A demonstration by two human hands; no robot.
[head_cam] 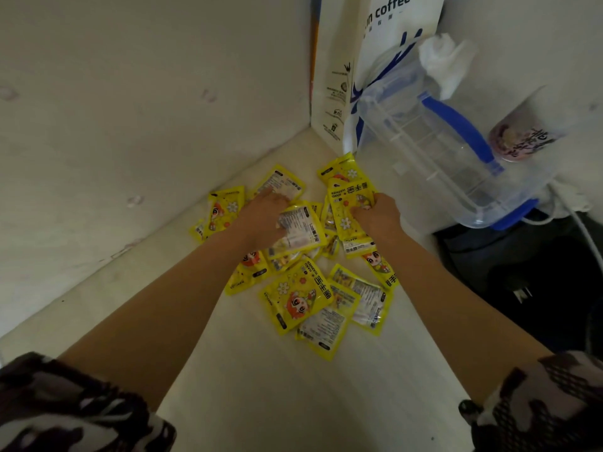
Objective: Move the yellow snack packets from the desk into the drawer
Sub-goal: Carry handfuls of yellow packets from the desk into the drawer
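Note:
Several yellow snack packets (298,300) lie scattered in a loose heap on the pale desk (293,396), near its far corner by the wall. My left hand (264,215) rests in the heap with its fingers curled around a packet showing its white printed back (298,228). My right hand (378,216) grips a packet held upright (350,207), thumb on its front. More packets lie flat behind, left of and in front of both hands. No drawer is visible.
A white paper coffee bag (346,76) stands in the corner. A clear plastic jug with blue handle (434,141) lies tilted at right, a crumpled tissue (447,60) above it, a drink cup (522,135) beside it. Dark space with white cables (580,230) lies off the desk's right edge.

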